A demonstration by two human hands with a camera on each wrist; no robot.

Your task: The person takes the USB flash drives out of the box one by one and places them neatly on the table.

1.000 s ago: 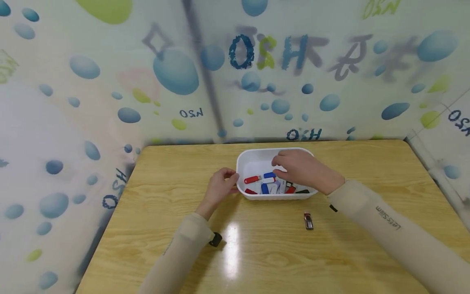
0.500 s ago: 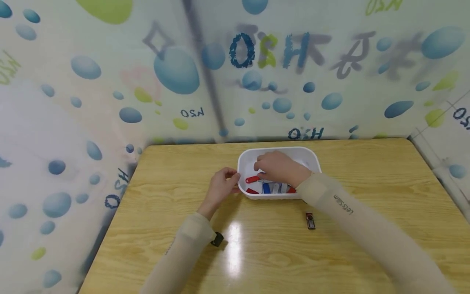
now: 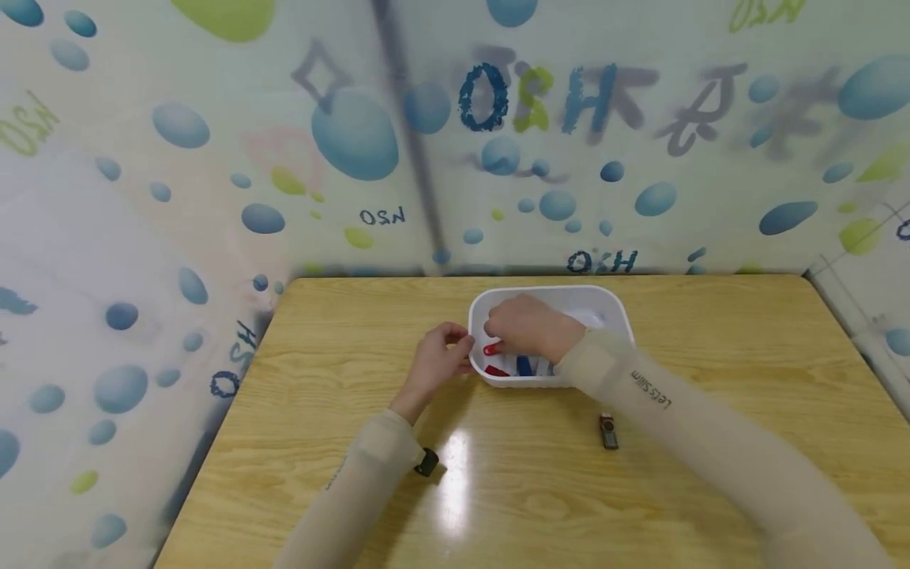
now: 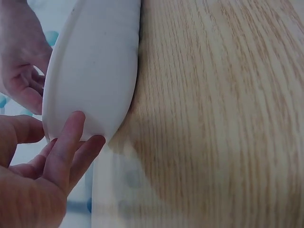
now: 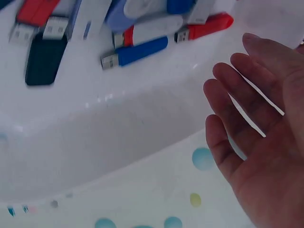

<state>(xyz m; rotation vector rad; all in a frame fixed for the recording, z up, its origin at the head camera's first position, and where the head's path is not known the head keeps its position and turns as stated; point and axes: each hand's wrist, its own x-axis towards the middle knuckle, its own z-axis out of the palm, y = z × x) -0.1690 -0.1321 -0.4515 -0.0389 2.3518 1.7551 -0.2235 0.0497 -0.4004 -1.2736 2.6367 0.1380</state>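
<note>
A white plastic tub [image 3: 604, 316] near the back of the table holds several USB sticks. In the head view, my left hand [image 3: 437, 362] is at its left end; the left wrist view shows the thumb at the rim and fingertips against the outer wall. My right hand [image 3: 529, 325] is over the tub's left part, fingers loosely bent and nothing in them in the right wrist view. Near its thumb lies a red USB stick [image 5: 211, 26]. Beside that are a blue USB stick [image 5: 142, 51] and a white-and-red one [image 5: 152, 29]; a dark one [image 5: 46, 59] lies farther off.
One dark and reddish swivel USB stick [image 3: 608, 431] lies on the wooden table [image 3: 526, 490], in front of the tub. Behind the table stands a wall covering [image 3: 441, 190] with blue and green spots.
My right hand has moved left inside the tub, from its middle to the left part above the red USB stick. My left hand stays at the tub's left end.
</note>
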